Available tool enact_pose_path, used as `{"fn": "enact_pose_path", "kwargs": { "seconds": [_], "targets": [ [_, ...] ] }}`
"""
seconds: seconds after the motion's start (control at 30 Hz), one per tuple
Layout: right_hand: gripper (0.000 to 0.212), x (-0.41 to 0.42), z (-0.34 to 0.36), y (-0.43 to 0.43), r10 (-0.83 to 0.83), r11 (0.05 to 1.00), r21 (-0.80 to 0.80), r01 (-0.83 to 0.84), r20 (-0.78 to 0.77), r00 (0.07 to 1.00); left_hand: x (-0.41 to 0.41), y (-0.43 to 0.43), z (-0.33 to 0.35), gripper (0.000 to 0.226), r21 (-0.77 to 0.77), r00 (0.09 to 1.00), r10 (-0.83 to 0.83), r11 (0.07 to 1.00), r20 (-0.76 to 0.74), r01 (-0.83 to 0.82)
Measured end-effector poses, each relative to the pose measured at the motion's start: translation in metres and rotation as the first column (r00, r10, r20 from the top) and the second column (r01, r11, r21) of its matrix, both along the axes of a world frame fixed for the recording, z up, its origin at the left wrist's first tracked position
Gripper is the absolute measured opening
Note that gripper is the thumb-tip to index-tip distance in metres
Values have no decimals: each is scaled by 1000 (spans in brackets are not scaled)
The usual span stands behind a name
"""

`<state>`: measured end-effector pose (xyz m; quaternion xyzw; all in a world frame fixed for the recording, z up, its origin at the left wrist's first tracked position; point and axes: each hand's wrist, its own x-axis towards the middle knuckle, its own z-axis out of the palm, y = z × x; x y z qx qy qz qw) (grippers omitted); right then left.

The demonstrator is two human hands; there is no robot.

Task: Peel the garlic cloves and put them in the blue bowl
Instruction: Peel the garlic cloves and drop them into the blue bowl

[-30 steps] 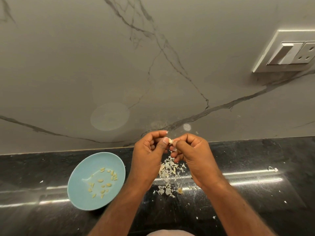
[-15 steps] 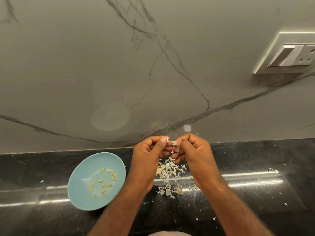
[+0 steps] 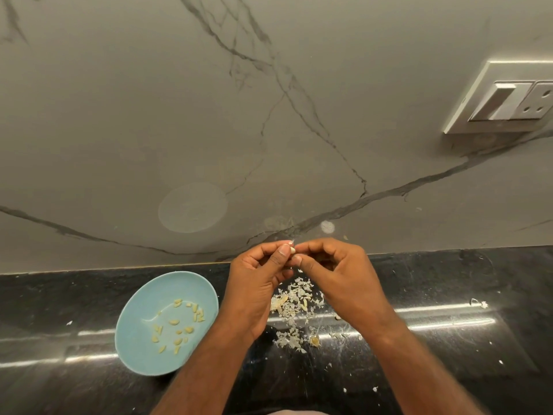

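A small whitish garlic clove (image 3: 292, 250) is pinched between the fingertips of both hands, above the black counter. My left hand (image 3: 257, 280) grips it with thumb and forefinger. My right hand (image 3: 338, 274) pinches the clove's right side, where a wisp of skin sticks up. The blue bowl (image 3: 140, 324) sits on the counter to the left of my left hand and holds several peeled cloves (image 3: 179, 322). Below my hands lies a pile of garlic skins (image 3: 294, 307), with some pale pieces mixed in.
The black counter (image 3: 449, 339) is speckled with small skin flakes. A grey marbled wall (image 3: 269, 130) rises right behind my hands. A white switch and socket plate (image 3: 505, 97) is mounted on the wall at the upper right.
Both hands stay together on the clove, with the fingers shifting slightly. A thin piece of skin now sticks up at the top of the clove.
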<state>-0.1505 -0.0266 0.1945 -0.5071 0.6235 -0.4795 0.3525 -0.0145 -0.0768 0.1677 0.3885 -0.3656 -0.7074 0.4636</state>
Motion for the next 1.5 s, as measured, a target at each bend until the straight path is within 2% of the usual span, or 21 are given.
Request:
{"fn": "enact_pose_path", "kwargs": {
  "seconds": [0.17,0.27,0.5,0.7,0.93,1.27,1.4,1.5],
  "targets": [
    [4,0,1,-4,-11,998,68,-1,179,984,3,-1,0,20,-92,994,-22,995,109,32],
    [3,-1,0,-6,-28,996,92,8,225,974,4,-2,0,18,-164,978,-41,984,203,75],
    [2,-1,0,-6,-29,996,88,13,177,984,5,-2,2,18,-214,964,-31,973,263,90],
    [5,1,0,-5,-66,998,37,59,207,976,3,-1,3,15,-240,969,-28,967,246,89],
    [3,3,0,-5,-100,995,31,96,136,986,2,-1,2,16,-290,960,-14,952,281,99],
    [6,8,-1,-6,-144,989,2,145,107,984,2,0,1,23,-486,908,122,868,401,98],
    [6,8,-3,-6,-122,992,1,123,127,984,3,0,0,23,-481,917,117,872,382,89],
    [3,5,-4,-7,-77,997,41,69,251,965,4,0,1,19,-368,953,67,929,295,48]
  ]
}}
